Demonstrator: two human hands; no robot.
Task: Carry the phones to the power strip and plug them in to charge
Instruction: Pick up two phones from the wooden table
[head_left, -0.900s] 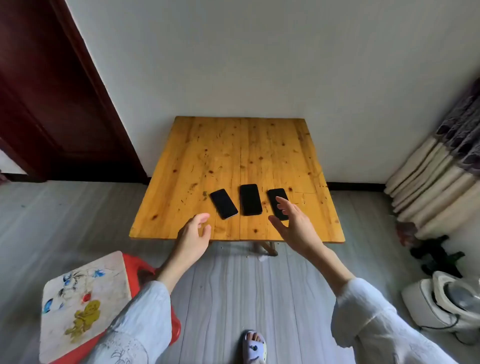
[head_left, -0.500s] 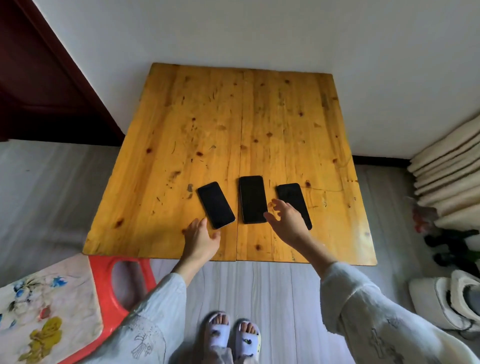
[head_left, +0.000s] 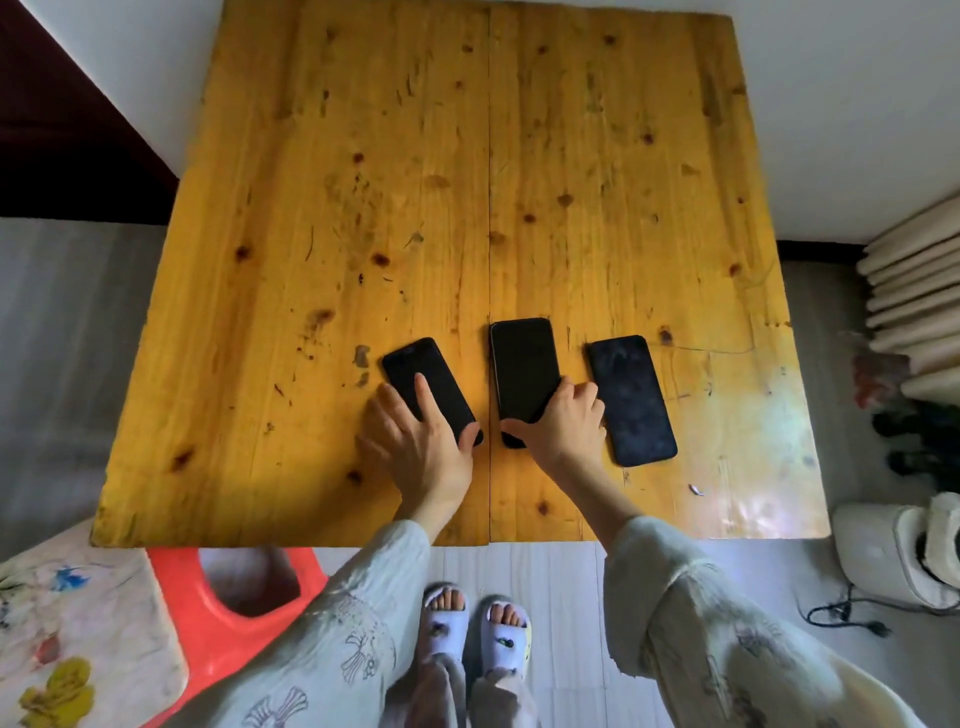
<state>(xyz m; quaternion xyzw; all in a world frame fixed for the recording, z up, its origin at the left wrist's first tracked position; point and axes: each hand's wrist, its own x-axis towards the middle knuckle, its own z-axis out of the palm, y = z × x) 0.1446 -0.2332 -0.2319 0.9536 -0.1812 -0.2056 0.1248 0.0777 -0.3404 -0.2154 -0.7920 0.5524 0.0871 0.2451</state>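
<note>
1. The left hand (head_left: 415, 441) grips the left phone (head_left: 428, 387): the thumb hooks its near right corner, the index finger lies flat on the dark screen, and the other fingers curl along its left edge. The phone lies on the table, angled with its far end leaning left.
2. The right hand (head_left: 563, 426) clasps the middle phone (head_left: 524, 366) around its near end, thumb on the left edge and fingers wrapped over the right edge. This phone points straight away from the person, beside the seam between the two boards.
3. The right phone (head_left: 631, 400) lies flat and untouched just beside the right hand, its screen dusty and its near end turned slightly right.
4. All three phones sit in a row on the near half of the yellow wooden table (head_left: 519, 156).
5. At the lower left, a red plastic stool (head_left: 228, 644) stands by the table edge with a painted cloth (head_left: 78, 634) over it.
6. At the lower right, a white appliance (head_left: 883, 556) sits on the floor with a black cord (head_left: 841, 616) trailing from it.
</note>
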